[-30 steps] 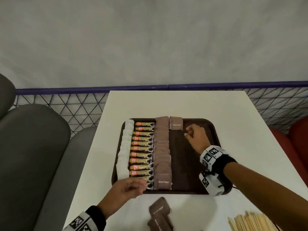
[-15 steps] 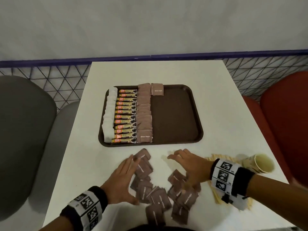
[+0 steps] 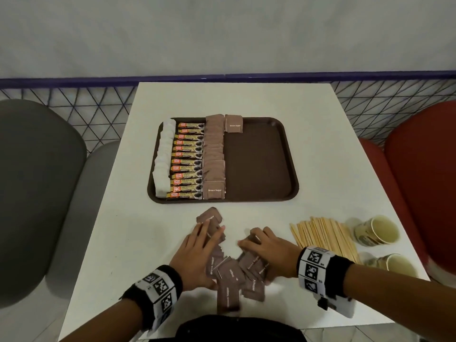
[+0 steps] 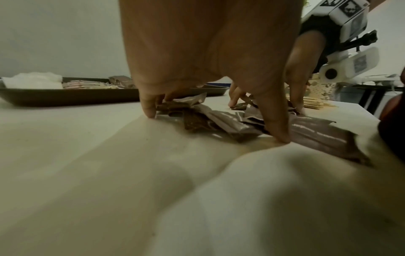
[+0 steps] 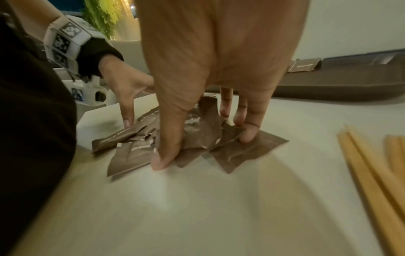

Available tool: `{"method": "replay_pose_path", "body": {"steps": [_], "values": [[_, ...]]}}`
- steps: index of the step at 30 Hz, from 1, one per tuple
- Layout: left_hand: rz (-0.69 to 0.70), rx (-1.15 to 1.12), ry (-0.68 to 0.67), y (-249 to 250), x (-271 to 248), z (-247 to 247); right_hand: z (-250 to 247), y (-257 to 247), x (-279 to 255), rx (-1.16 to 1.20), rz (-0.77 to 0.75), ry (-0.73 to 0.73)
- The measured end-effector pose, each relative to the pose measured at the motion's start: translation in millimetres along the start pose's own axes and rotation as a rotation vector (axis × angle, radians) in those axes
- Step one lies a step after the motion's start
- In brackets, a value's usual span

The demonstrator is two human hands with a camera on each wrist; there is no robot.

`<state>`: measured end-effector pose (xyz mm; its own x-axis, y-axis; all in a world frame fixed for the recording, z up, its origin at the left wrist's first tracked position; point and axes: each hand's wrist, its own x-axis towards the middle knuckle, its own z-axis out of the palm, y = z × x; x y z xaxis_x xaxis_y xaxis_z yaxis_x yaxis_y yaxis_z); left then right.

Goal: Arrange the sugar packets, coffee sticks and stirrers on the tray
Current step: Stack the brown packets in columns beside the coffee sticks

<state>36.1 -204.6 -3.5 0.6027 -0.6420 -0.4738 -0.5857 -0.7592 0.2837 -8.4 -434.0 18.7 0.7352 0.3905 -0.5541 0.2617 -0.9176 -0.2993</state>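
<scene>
A brown tray [image 3: 259, 166] holds, from left to right, a column of white sugar packets [image 3: 164, 156], a column of coffee sticks [image 3: 188, 161] and a column of brown sugar packets [image 3: 214, 156]. One more brown packet [image 3: 233, 123] lies at the tray's far edge. In front of the tray, a loose pile of brown sugar packets [image 3: 232, 275] lies on the table. My left hand [image 3: 197, 250] [image 4: 214, 124] and right hand [image 3: 266, 245] [image 5: 203, 149] press on that pile [image 5: 245, 154] from either side, fingers extended. Wooden stirrers [image 3: 325, 235] lie to the right.
Two paper cups [image 3: 377, 230] [image 3: 394, 265] lie on their sides at the right of the white table [image 3: 320, 144]. A grey chair [image 3: 37, 193] stands at the left and a red one [image 3: 424, 181] at the right. A mesh railing runs behind.
My right hand left the tray and my left hand left its front edge. Both came down to the loose pile and have since moved closer together, bunching the packets.
</scene>
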Motion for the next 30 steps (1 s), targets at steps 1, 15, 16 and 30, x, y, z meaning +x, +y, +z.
{"method": "replay_pose_path", "body": {"steps": [1,15,16,30], "values": [[-0.015,-0.027,0.016,-2,2,-1,-1,0,5,0.044,0.001,0.021],[-0.192,-0.407,0.136,-36,-5,-15,-3,5,8,0.418,0.428,0.253],[-0.189,-0.406,0.126,-35,-2,-15,-3,3,11,0.465,0.441,0.241],[-0.107,-0.507,0.177,-25,16,-13,-24,-37,72,0.710,0.366,0.205]]}}
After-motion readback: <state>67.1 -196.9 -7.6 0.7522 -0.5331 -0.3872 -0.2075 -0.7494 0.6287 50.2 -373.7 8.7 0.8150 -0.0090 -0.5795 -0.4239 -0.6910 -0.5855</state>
